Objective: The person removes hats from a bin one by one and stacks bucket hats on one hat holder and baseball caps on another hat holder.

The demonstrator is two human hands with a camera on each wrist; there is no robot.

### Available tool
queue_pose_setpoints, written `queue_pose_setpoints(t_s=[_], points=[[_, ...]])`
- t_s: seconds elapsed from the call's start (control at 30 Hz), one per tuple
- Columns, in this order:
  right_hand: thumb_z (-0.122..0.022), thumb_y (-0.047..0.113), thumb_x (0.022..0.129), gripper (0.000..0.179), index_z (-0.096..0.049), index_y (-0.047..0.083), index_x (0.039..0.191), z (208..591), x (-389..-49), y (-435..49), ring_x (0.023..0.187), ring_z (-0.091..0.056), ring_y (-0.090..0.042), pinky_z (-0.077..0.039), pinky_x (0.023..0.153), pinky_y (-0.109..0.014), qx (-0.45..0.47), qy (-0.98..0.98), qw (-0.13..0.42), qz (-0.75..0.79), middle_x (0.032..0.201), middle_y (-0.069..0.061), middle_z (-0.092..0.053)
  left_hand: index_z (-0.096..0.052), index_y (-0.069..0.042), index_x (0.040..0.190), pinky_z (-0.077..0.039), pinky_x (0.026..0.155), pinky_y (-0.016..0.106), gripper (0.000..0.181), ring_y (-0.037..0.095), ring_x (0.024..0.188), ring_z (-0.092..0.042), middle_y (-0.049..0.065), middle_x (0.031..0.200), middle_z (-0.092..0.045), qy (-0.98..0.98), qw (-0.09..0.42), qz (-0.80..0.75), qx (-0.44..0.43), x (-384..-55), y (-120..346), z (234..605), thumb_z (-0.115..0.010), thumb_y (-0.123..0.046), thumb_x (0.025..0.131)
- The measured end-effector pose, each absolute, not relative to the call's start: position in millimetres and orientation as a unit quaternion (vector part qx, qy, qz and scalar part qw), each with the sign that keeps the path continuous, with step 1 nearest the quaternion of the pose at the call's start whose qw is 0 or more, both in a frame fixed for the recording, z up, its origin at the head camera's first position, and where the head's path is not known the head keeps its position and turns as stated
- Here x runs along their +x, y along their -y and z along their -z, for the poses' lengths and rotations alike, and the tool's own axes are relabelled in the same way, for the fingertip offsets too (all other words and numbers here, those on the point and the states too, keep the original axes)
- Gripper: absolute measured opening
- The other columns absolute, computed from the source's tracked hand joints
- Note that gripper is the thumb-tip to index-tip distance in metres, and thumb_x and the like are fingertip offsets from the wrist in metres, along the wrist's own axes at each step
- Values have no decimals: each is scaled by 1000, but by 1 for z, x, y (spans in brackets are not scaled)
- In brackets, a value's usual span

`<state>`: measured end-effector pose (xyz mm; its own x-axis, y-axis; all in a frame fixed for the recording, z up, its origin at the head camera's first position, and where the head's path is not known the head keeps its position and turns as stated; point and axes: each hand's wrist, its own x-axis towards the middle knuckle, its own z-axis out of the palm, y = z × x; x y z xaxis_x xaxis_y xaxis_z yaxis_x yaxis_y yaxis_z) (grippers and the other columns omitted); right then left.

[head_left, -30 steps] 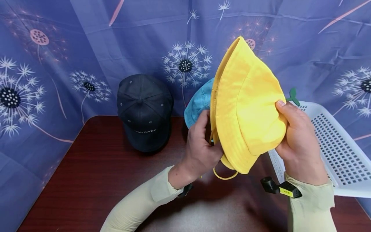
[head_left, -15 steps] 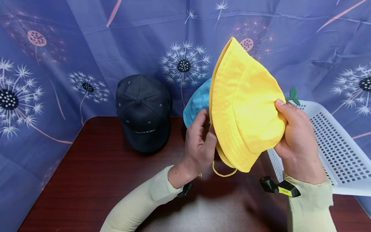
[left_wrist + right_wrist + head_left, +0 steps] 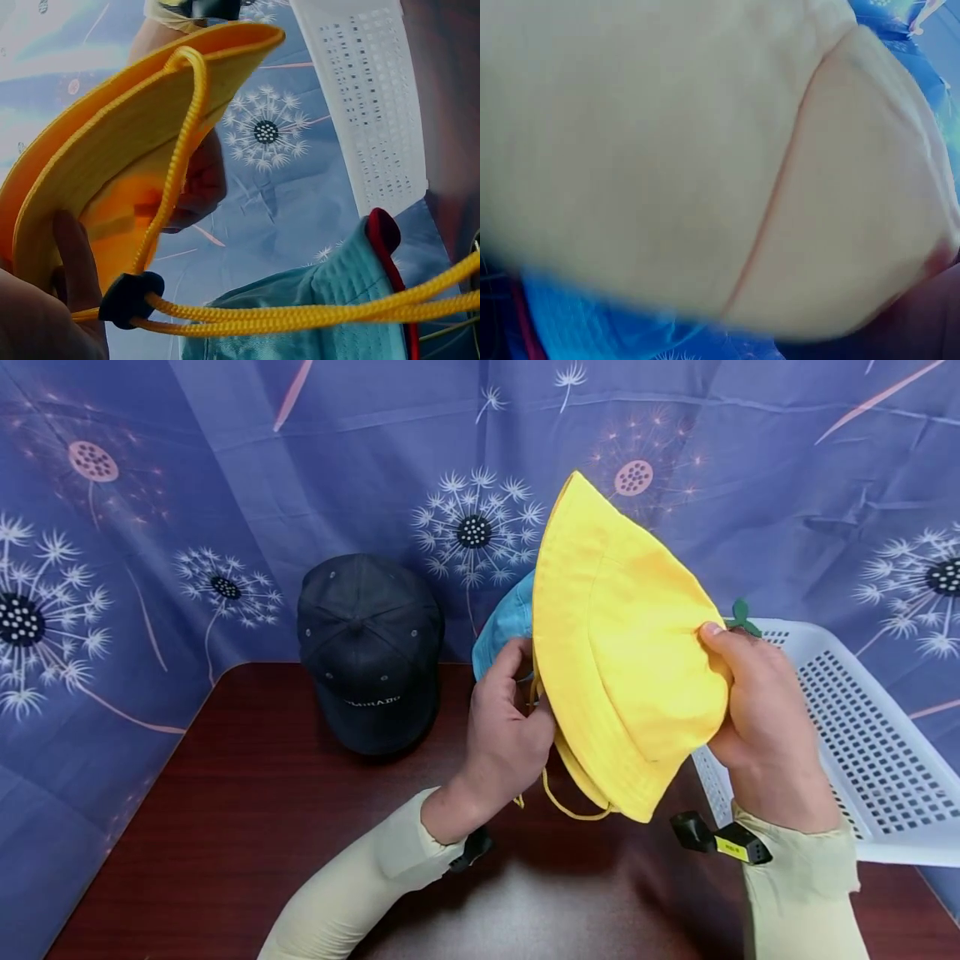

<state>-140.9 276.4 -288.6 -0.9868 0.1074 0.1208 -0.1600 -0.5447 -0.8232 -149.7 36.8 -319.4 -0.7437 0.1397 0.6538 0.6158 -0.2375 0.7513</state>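
A yellow bucket hat (image 3: 630,643) is held up on its side above the table, its brim toward the left. My right hand (image 3: 772,727) grips the crown, thumb on the near side and fingers hidden behind. A green leaf-shaped piece (image 3: 741,617) shows just past that hand. At the brim, my left hand (image 3: 510,735) pinches the edge, some fingertips hidden. In the left wrist view a yellow cord (image 3: 180,150) with a black cord lock (image 3: 131,298) hangs from the hat beside the left fingers. The right wrist view is mostly filled by the blurred hat.
A dark baseball cap (image 3: 367,652) stands at the back of the brown table (image 3: 225,827). Partly behind the yellow hat is a blue bucket hat (image 3: 506,618). A white perforated basket (image 3: 885,760) lies at the right. A floral blue curtain (image 3: 337,468) hangs behind.
The yellow hat has moved left and slightly down, turning so its inside no longer shows in the head view. Both hands have shifted slightly left with it; the left thumb moved off the brim, then back.
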Motion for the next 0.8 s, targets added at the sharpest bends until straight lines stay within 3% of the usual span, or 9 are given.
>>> queue_pose_setpoints(t_s=[0.1, 0.33, 0.5, 0.6, 0.7, 0.8], points=[[-62, 17, 108, 22, -65, 1, 123, 289, -142, -277, 94, -75, -18, -63, 83, -30, 18, 508, 68, -859, 115, -9, -66, -60, 6, 127, -63, 83, 38, 26, 30, 90, -75, 22, 114, -67, 585, 142, 735, -311, -151, -33, 317, -60, -1, 103], [-59, 26, 109, 43, -48, 5, 145, 290, -146, -278, 119, -62, -16, -59, 91, -24, -1, 575, 72, -815, 141, -7, -47, -58, 8, 128, -64, 85, 42, 26, 37, 91, -76, 25, 113, -65, 577, 122, 746, -310, -152, -28, 314, -59, -3, 104], [-58, 28, 109, 41, -46, 15, 146, 283, -143, -269, 123, -54, -12, -51, 94, -17, -94, 665, 187, -717, 136, 3, -53, -57, 8, 127, -64, 87, 42, 26, 36, 94, -76, 25, 114, -65, 574, 123, 749, -308, -151, -27, 311, -59, -4, 104], [-57, 18, 108, 33, -54, 12, 140, 278, -133, -257, 123, -51, -12, -43, 97, -19, -97, 695, 286, -653, 132, 2, -57, -57, 8, 127, -64, 87, 42, 26, 35, 95, -76, 25, 114, -66, 573, 124, 749, -308, -149, -26, 310, -60, -4, 104], [-57, 6, 105, 25, -63, 2, 128, 276, -118, -245, 116, -55, -18, -43, 96, -22, -4, 681, 356, -640, 124, -6, -63, -57, 8, 125, -64, 84, 39, 24, 35, 91, -76, 25, 113, -66, 574, 122, 749, -309, -148, -25, 309, -60, -4, 104], [-61, -5, 99, 18, -65, -11, 115, 275, -105, -235, 98, -61, -24, -48, 86, -23, 143, 637, 376, -658, 108, -15, -69, -57, 8, 123, -64, 82, 39, 24, 36, 89, -76, 24, 111, -65, 572, 122, 749, -310, -146, -25, 308, -60, -4, 104]])
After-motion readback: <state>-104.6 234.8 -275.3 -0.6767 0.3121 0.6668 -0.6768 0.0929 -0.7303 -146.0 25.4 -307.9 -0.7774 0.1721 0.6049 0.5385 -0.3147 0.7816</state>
